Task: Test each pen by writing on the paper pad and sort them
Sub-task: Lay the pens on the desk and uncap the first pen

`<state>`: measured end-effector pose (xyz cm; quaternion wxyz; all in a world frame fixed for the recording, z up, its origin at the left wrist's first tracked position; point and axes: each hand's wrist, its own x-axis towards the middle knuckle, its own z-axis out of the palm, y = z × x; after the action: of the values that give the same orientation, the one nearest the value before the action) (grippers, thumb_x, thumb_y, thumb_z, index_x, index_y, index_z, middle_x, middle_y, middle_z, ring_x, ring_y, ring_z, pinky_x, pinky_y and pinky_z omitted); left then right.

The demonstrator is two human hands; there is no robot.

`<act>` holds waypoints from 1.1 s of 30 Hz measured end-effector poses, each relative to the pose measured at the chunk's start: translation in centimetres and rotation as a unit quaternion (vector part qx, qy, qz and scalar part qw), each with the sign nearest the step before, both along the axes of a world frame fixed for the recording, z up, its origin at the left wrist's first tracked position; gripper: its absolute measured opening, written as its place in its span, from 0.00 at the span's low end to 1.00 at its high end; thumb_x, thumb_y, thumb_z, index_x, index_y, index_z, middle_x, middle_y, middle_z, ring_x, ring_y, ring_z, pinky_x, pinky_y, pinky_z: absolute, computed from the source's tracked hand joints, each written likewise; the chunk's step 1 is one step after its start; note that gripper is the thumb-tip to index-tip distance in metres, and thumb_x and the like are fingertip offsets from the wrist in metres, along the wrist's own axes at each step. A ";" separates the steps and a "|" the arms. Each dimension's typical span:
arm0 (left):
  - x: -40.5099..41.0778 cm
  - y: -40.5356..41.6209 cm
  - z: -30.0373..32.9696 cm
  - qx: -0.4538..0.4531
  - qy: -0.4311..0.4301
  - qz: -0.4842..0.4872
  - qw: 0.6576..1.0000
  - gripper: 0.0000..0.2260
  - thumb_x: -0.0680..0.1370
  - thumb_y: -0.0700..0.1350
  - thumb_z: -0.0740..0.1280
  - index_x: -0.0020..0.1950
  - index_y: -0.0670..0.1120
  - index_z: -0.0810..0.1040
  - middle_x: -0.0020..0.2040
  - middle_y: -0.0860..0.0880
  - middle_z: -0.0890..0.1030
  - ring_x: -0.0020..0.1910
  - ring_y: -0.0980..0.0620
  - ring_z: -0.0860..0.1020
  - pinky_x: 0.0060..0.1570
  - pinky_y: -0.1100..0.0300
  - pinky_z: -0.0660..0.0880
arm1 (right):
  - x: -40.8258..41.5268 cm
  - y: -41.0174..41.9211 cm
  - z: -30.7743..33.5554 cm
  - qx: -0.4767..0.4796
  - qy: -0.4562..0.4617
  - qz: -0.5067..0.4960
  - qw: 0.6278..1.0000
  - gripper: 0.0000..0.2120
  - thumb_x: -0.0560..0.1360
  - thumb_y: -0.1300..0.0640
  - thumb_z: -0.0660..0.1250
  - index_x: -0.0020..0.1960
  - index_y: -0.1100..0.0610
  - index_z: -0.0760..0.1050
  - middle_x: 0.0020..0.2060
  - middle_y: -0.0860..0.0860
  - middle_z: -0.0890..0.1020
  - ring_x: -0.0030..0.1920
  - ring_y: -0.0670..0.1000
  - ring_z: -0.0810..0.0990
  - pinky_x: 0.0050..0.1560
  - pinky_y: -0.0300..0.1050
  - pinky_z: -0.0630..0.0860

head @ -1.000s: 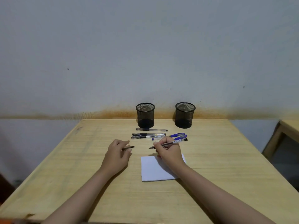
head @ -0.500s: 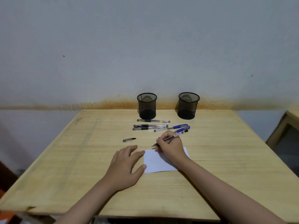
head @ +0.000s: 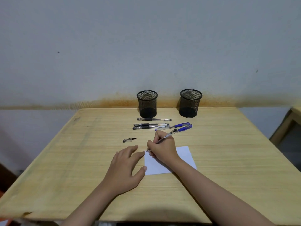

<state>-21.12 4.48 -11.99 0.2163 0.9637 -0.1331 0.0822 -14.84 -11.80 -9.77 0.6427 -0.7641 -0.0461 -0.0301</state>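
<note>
gripping pen (head: pixel 164 138) in right hand (head: pixel 162 148), tip below grip on paper pad (head: pixel 184 154)

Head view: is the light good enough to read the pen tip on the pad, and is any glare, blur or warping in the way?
Head view: soft, even light with no glare; the paper pad reads plain white. The right hand hides most of the pen, and its tip is too small to judge ink. The left hand casts a faint shadow. Wide-angle warping splays the table edges; mild softness throughout.

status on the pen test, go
Right hand grips pen, tip at paper pad corner. Left hand flat, steadying pad edge. Cap off, clear.
</note>
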 end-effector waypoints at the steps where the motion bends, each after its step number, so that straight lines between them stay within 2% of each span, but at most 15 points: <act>1: 0.0 0.0 0.0 0.001 0.000 0.001 1.000 0.25 0.71 0.63 0.55 0.66 0.60 0.68 0.70 0.54 0.66 0.69 0.53 0.63 0.68 0.49 0.60 | 0.0 0.0 -0.1 -0.002 -0.003 0.002 1.000 0.12 0.70 0.70 0.67 0.33 0.62 0.66 0.27 0.61 0.71 0.24 0.53 0.78 0.25 0.42 0.74; 4: -0.1 0.0 0.0 0.001 0.000 0.001 1.000 0.25 0.71 0.63 0.55 0.66 0.59 0.68 0.70 0.55 0.65 0.69 0.54 0.62 0.68 0.50 0.59 | 0.2 0.1 -0.2 -0.007 -0.006 -0.001 1.000 0.13 0.70 0.69 0.67 0.32 0.61 0.66 0.27 0.61 0.71 0.25 0.54 0.78 0.25 0.41 0.75; 11: -0.1 -0.1 0.0 0.002 0.008 0.002 1.000 0.24 0.71 0.63 0.55 0.67 0.60 0.67 0.71 0.55 0.65 0.71 0.53 0.61 0.69 0.46 0.59 | 0.5 0.1 -0.3 -0.017 0.007 0.011 1.000 0.08 0.69 0.70 0.67 0.35 0.68 0.68 0.29 0.63 0.73 0.26 0.58 0.78 0.26 0.44 0.76; 17: -0.2 -0.1 0.0 0.003 0.009 0.005 1.000 0.24 0.71 0.63 0.55 0.66 0.60 0.67 0.71 0.56 0.64 0.71 0.53 0.61 0.69 0.45 0.59 | 0.5 0.1 -0.3 -0.008 0.008 -0.004 1.000 0.11 0.69 0.70 0.67 0.33 0.62 0.66 0.28 0.61 0.71 0.25 0.57 0.77 0.24 0.42 0.75; 22: -0.2 -0.1 0.1 0.004 0.006 0.005 1.000 0.23 0.71 0.63 0.55 0.65 0.60 0.68 0.71 0.56 0.65 0.70 0.54 0.61 0.69 0.45 0.60 | 0.5 0.1 -0.4 -0.011 0.002 0.008 1.000 0.08 0.69 0.70 0.67 0.34 0.65 0.68 0.28 0.61 0.72 0.26 0.56 0.77 0.25 0.43 0.75; 28: -0.2 -0.1 0.1 0.009 -0.004 0.002 1.000 0.22 0.72 0.62 0.56 0.65 0.60 0.68 0.70 0.55 0.66 0.70 0.53 0.63 0.67 0.49 0.61 | 0.6 0.1 -0.5 -0.016 -0.004 -0.011 1.000 0.11 0.69 0.70 0.66 0.33 0.62 0.67 0.28 0.61 0.71 0.28 0.59 0.77 0.26 0.43 0.75; 33: -0.1 -0.1 0.1 0.010 -0.005 0.001 1.000 0.22 0.72 0.62 0.56 0.65 0.60 0.68 0.69 0.55 0.67 0.69 0.54 0.63 0.67 0.48 0.61 | 0.7 0.2 -0.6 -0.018 0.002 -0.022 1.000 0.11 0.68 0.70 0.66 0.33 0.61 0.66 0.28 0.60 0.70 0.29 0.60 0.77 0.26 0.44 0.75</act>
<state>-21.25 4.37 -11.89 0.2063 0.9654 -0.1339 0.0863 -14.12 -11.62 -10.32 0.6282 -0.7764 -0.0284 -0.0420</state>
